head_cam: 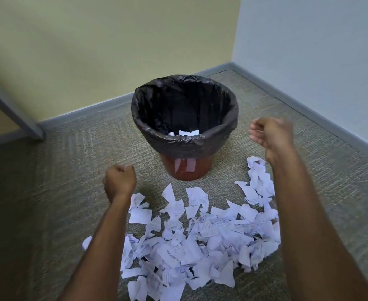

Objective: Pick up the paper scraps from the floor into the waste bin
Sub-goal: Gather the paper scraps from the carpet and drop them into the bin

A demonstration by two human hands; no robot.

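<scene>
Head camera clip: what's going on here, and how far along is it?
A person is clearing torn paper scraps off the carpet into a waste bin lined with a black bag. Both arms are stretched forward. The left hand is curled into a fist short of the bin; the right hand is loosely curled beside its rim. Neither visibly holds paper. A few scraps lie in the bin, but most still cover the floor.

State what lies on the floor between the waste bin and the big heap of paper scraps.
In the head view, a strip of bare carpet separates the waste bin from the paper scraps.
</scene>
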